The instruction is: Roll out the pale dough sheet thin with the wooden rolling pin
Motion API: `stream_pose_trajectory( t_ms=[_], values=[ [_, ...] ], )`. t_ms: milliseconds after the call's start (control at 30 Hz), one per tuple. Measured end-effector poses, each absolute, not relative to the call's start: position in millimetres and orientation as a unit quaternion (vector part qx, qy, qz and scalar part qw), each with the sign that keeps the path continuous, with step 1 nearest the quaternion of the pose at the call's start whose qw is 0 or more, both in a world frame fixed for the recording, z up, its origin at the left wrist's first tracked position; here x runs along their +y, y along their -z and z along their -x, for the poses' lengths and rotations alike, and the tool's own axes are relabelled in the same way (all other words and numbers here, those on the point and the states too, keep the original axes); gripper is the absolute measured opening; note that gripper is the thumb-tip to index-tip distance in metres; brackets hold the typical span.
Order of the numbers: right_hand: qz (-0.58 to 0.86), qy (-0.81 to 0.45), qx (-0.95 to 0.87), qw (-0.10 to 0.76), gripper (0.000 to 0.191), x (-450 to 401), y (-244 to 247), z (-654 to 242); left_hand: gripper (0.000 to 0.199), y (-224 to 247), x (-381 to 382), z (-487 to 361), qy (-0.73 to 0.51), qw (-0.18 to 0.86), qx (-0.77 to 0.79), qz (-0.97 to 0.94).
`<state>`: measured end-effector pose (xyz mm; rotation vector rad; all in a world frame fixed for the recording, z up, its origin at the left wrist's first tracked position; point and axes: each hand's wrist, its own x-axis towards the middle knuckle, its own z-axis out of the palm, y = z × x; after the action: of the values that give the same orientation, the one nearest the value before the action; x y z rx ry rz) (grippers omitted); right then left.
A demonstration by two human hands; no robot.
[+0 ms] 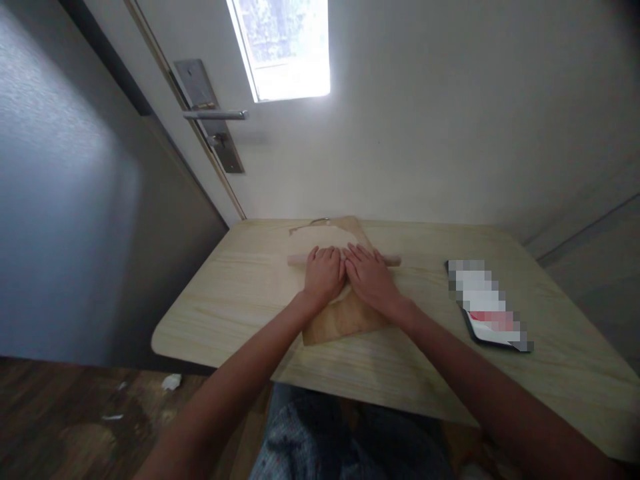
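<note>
A wooden rolling pin (pixel 393 261) lies crosswise over a cutting board (pixel 345 321) on the table. My left hand (pixel 325 272) is on the pin's middle, fingers bent over it. Beside it, touching at the thumbs, my right hand (pixel 369 277) covers the pin too, its fingers a little straighter. Both ends of the pin stick out past my hands. Under the pin spreads a thin, pale sheet of what looks like dough (pixel 325 236), with a rounded far edge. My hands and the pin hide its middle.
A phone (pixel 493 333) with a blurred screen lies to the right on the light wooden table (pixel 210 300). Behind the table stands a pale door with a metal handle (pixel 215 115) and a bright window (pixel 290 50). White scraps (pixel 171 381) litter the floor at left.
</note>
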<state>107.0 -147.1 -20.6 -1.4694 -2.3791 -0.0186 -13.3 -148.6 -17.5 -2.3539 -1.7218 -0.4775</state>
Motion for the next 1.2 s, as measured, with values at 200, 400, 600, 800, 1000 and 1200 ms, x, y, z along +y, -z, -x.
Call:
stream_pose_trajectory(
  t_ms=[200,400,600,800,1000,1200],
  values=[
    [0.587,0.005,-0.789,0.182,0.045,-107,18,-92,0.038,13,-107,10,0.145,0.094,-0.618,0.767],
    [0.633,0.02,-0.756,0.166,0.045,-76,10,-85,0.053,10,-73,8,0.136,0.039,-0.668,0.73],
    [0.656,-0.002,-0.744,0.125,0.048,-49,1,-83,0.053,9,-44,10,0.137,0.033,-0.685,0.715],
    [0.677,-0.006,-0.725,0.127,0.054,-23,1,-79,0.053,7,-25,10,0.146,0.033,-0.677,0.72],
    [0.656,0.006,-0.742,0.139,0.048,-16,3,-80,0.049,8,-15,10,0.144,0.02,-0.677,0.722],
    [0.66,0.006,-0.741,0.127,0.046,-31,0,-80,0.047,8,-26,10,0.133,0.038,-0.689,0.712]
  ],
)
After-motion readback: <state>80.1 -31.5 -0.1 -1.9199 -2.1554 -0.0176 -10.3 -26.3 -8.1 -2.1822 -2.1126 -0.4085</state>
